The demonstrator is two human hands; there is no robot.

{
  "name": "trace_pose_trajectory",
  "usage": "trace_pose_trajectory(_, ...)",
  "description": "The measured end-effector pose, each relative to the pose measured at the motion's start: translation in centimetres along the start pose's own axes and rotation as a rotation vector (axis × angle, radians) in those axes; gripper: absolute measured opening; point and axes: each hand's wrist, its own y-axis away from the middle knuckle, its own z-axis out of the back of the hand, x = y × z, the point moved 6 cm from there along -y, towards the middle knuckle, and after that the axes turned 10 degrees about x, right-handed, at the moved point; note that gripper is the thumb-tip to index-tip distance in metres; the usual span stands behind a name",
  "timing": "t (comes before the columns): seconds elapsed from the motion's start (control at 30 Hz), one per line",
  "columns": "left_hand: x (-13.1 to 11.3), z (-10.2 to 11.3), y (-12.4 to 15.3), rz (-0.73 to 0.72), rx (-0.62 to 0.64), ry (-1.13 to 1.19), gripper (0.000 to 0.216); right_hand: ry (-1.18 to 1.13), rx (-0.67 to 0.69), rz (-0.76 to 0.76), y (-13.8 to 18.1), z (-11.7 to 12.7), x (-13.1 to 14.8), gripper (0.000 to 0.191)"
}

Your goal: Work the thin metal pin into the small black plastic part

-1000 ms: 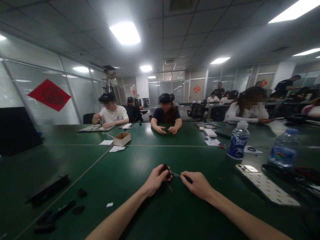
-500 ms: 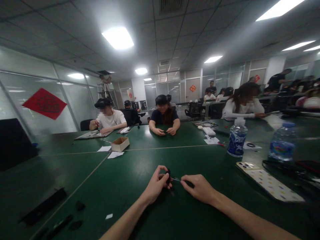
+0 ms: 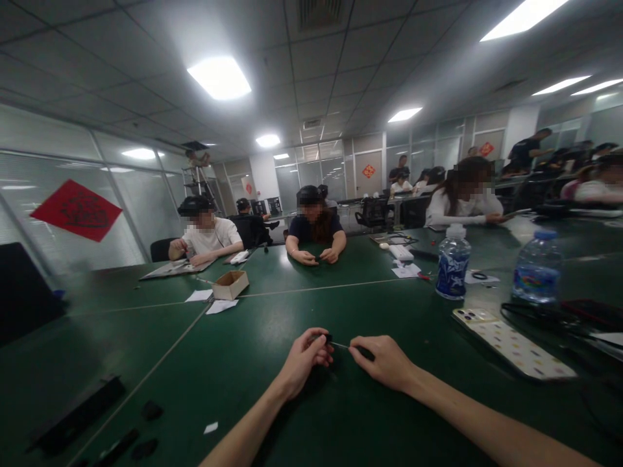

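Turned since the earlier frame, a small black part (image 3: 329,338) is pinched in the left hand (image 3: 306,360), fingertips closed, over the near table (image 3: 257,363); a thin tool (image 3: 341,345) is gripped by the right hand (image 3: 384,360), fingers curled. Should the part roll, left fingers could be jabbed.

Blk part (image 3: 329,338); grn table (image 3: 263,331); wht phone (image 3: 516,346) w/ multicol. specks.

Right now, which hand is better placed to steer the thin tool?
Probably the right hand: it grips the thin tool, which points toward the small black part held in the left hand.
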Motion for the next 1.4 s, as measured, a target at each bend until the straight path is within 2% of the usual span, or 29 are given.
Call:
trace_pose_trajectory(0.17,-0.3,-0.2,0.1,-0.001,0.016,-0.065,0.04,-0.028,0.006,-0.005,0.0,0.1,0.1,0.029)
trace_pose_trajectory(0.4,0.1,-0.1,-0.1,0.014,0.018,-0.161,0.052,-0.016,0.013,0.008,0.0,0.2,0.3,0.029)
trace_pose_trajectory(0.57,-0.1,0.2,-0.1,0.013,-0.034,-0.246,0.049,0.006,0.005,0.0,0.0,0.1,0.2,0.028)
trace_pose_trajectory(0.8,-0.6,0.1,0.1,-0.042,-0.017,-0.306,0.045,-0.041,0.017,0.018,0.1,0.2,0.4,0.029)
trace_pose_trajectory(0.97,-0.5,0.7,0.0,-0.063,-0.087,-0.373,0.044,-0.054,-0.01,0.051,0.2,0.3,0.6,0.028)
trace_pose_trajectory(1.17,-0.7,0.2,0.1,-0.035,-0.056,-0.242,0.039,-0.032,-0.015,0.04,0.1,0.1,0.2,0.028)
trace_pose_trajectory(1.4,-0.8,-0.2,0.2,-0.031,-0.046,-0.193,0.035,-0.047,0.0,0.034,0.0,0.1,0.3,0.029)
